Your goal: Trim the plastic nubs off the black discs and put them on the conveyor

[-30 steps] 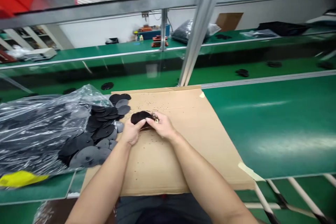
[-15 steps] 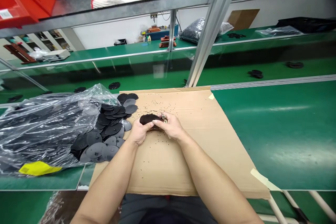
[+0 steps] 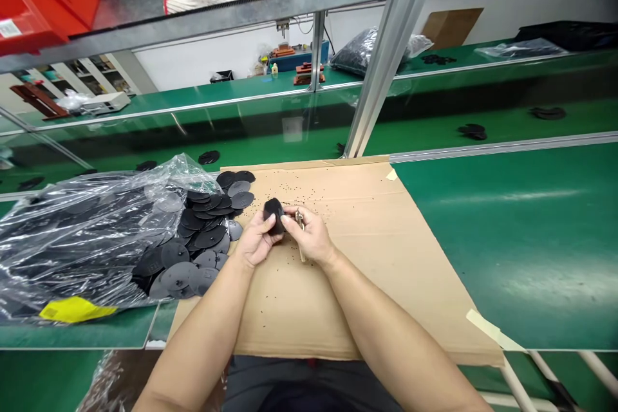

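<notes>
The left hand (image 3: 255, 239) and right hand (image 3: 309, 236) met just above a flattened cardboard sheet (image 3: 367, 309), both holding a black rounded piece (image 3: 274, 215) between them. The left fingers (image 3: 267, 224) curled closed against one side of it, and the right fingers (image 3: 290, 219) pinched the other side. A slim pale tool (image 3: 302, 244) with a metal tip sat in the right hand, close beside the black piece, though the fingers hid part of it and its exact kind could not be told. Tiny black specks (image 3: 309, 270) lay scattered across the cardboard around both hands.

To the left, a clear plastic bag (image 3: 82, 238) lay open on a green workbench (image 3: 512, 238), with dark discs showing through its crumpled film. A heap of flat black and grey discs (image 3: 203, 251) spilled from its mouth onto the cardboard's edge, stopping just beside the left hand. A yellow tag (image 3: 74, 309) lay at the bag's lower edge.

Farther off, a red plastic bin (image 3: 29, 0) stood at the upper left, its contents out of sight. A dark-filled plastic bag (image 3: 360, 55) and a blue box (image 3: 299, 59) sat on a far green bench (image 3: 207, 93), beyond an aluminium upright (image 3: 391, 58).
</notes>
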### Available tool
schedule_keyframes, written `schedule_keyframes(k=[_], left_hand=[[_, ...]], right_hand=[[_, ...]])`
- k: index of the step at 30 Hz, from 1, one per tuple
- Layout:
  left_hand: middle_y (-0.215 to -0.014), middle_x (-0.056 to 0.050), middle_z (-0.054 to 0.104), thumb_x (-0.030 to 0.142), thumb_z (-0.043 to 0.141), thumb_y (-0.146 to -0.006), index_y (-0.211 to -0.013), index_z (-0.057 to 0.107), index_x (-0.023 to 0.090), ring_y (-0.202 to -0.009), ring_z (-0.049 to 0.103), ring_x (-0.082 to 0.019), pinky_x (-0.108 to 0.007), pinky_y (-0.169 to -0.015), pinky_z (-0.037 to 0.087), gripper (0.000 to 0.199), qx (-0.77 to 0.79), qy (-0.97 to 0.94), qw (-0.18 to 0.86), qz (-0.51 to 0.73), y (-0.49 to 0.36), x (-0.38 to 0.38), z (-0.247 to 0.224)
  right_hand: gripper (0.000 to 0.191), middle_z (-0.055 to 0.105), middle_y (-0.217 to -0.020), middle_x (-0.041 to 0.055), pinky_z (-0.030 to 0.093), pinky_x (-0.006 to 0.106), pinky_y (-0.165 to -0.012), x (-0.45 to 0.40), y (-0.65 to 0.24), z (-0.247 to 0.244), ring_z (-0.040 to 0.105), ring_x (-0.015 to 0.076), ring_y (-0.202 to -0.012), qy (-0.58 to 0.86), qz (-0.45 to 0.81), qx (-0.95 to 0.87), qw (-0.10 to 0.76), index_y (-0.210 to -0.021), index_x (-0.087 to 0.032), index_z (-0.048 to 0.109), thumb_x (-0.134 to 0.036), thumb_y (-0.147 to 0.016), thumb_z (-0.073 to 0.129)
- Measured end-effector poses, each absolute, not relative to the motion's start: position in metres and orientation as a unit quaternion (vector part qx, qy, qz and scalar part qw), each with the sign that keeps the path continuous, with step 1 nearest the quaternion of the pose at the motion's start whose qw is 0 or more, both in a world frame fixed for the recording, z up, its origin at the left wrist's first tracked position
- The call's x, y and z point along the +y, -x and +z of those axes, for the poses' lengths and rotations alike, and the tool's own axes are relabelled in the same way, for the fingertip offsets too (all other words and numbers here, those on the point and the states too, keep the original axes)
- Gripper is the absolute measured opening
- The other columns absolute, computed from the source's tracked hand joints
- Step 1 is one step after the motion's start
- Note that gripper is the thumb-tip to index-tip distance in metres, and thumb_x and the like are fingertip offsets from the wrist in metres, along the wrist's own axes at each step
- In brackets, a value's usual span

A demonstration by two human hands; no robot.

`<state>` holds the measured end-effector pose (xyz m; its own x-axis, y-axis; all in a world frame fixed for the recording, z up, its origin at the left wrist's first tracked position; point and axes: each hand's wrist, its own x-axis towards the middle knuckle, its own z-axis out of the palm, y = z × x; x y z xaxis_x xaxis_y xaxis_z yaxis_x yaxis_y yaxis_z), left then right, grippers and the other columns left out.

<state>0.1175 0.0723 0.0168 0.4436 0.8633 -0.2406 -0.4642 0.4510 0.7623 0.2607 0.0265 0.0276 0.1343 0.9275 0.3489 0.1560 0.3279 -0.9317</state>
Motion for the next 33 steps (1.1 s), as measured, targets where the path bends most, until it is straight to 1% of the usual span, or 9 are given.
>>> schedule_keyframes(k=[3, 8, 12, 16, 19, 23, 28, 30, 33], left_hand=[[-0.076, 0.001, 0.062, 0.018, 0.072, -0.073, -0.110, 0.059, 0.023, -0.056, 0.056, -0.007, -0.018, -0.050, 0.047, 0.040, 0.309, -0.282, 0.814, 0.402, -0.115, 0.074, 0.016], [-0.076, 0.000, 0.061, 0.033, 0.071, -0.075, -0.108, 0.060, 0.022, -0.061, 0.058, -0.010, -0.020, -0.051, 0.046, 0.036, 0.291, -0.286, 0.833, 0.373, -0.117, 0.071, 0.014], [-0.076, 0.000, 0.061, 0.040, 0.073, -0.073, -0.109, 0.060, 0.023, -0.062, 0.057, -0.009, -0.019, -0.048, 0.042, 0.042, 0.294, -0.311, 0.824, 0.370, -0.116, 0.070, 0.009], [-0.076, 0.001, 0.061, 0.037, 0.075, -0.072, -0.109, 0.062, 0.022, -0.062, 0.055, -0.008, -0.019, -0.053, 0.046, 0.042, 0.304, -0.320, 0.809, 0.389, -0.115, 0.072, 0.007], [-0.088, -0.001, 0.065, 0.026, 0.078, -0.068, -0.107, 0.064, 0.020, -0.066, 0.057, -0.007, -0.019, -0.058, 0.048, 0.042, 0.323, -0.306, 0.779, 0.441, -0.117, 0.073, 0.010], [-0.109, -0.003, 0.067, 0.013, 0.079, -0.061, -0.105, 0.064, 0.022, -0.090, 0.064, -0.014, -0.025, -0.078, 0.052, 0.048, 0.378, -0.289, 0.704, 0.528, -0.126, 0.079, 0.017], [-0.101, -0.005, 0.069, 0.009, 0.074, -0.060, -0.098, 0.065, 0.018, -0.096, 0.065, -0.019, -0.036, -0.095, 0.048, 0.040, 0.444, -0.356, 0.577, 0.586, -0.143, 0.122, 0.028], [-0.104, -0.006, 0.068, 0.012, 0.069, -0.065, -0.103, 0.065, 0.018, -0.098, 0.064, -0.020, -0.037, -0.097, 0.047, 0.039, 0.491, -0.438, 0.482, 0.579, -0.150, 0.153, 0.035], [-0.114, -0.009, 0.064, 0.015, 0.061, -0.073, -0.112, 0.065, 0.019, -0.110, 0.058, -0.024, -0.039, -0.103, 0.041, 0.039, 0.568, -0.602, 0.261, 0.497, -0.157, 0.200, 0.047]], right_hand=[[0.017, 0.068, -0.092, 0.0073, 0.050, 0.034, -0.082, 0.024, -0.260, 0.030, 0.063, 0.0188, -0.086, 0.442, 0.245, -0.639, 0.581, -0.096, -0.018, 0.066, -0.028, -0.085, 0.056], [0.017, 0.068, -0.086, 0.0068, 0.050, 0.036, -0.082, 0.025, -0.262, 0.028, 0.062, 0.0194, -0.084, 0.439, 0.152, -0.693, 0.551, -0.097, -0.020, 0.066, -0.025, -0.088, 0.052], [0.020, 0.068, -0.087, 0.0072, 0.049, 0.039, -0.082, 0.024, -0.263, 0.028, 0.061, 0.0206, -0.083, 0.447, 0.119, -0.714, 0.526, -0.097, -0.021, 0.066, -0.025, -0.088, 0.049], [0.020, 0.068, -0.087, 0.0077, 0.048, 0.040, -0.083, 0.024, -0.262, 0.029, 0.060, 0.0214, -0.083, 0.445, 0.121, -0.718, 0.521, -0.096, -0.022, 0.067, -0.024, -0.087, 0.049], [0.017, 0.067, -0.088, 0.0073, 0.048, 0.038, -0.083, 0.026, -0.260, 0.026, 0.060, 0.0205, -0.083, 0.463, 0.161, -0.672, 0.555, -0.094, -0.022, 0.066, -0.028, -0.087, 0.052], [0.020, 0.064, -0.083, 0.0053, 0.049, 0.031, -0.073, 0.035, -0.264, 0.017, 0.058, 0.0169, -0.074, 0.529, 0.236, -0.481, 0.658, -0.092, -0.018, 0.063, -0.036, -0.084, 0.056], [0.022, 0.055, -0.067, -0.0011, 0.043, 0.026, -0.061, 0.047, -0.272, 0.009, 0.049, 0.0128, -0.061, 0.548, 0.272, -0.361, 0.703, -0.080, -0.018, 0.058, -0.040, -0.080, 0.057], [0.022, 0.053, -0.064, -0.0020, 0.041, 0.025, -0.060, 0.048, -0.272, 0.010, 0.047, 0.0123, -0.060, 0.546, 0.271, -0.357, 0.708, -0.076, -0.018, 0.057, -0.040, -0.079, 0.057], [0.021, 0.053, -0.065, -0.0020, 0.041, 0.025, -0.061, 0.047, -0.268, 0.013, 0.048, 0.0124, -0.060, 0.540, 0.278, -0.349, 0.714, -0.074, -0.019, 0.057, -0.039, -0.079, 0.058]])
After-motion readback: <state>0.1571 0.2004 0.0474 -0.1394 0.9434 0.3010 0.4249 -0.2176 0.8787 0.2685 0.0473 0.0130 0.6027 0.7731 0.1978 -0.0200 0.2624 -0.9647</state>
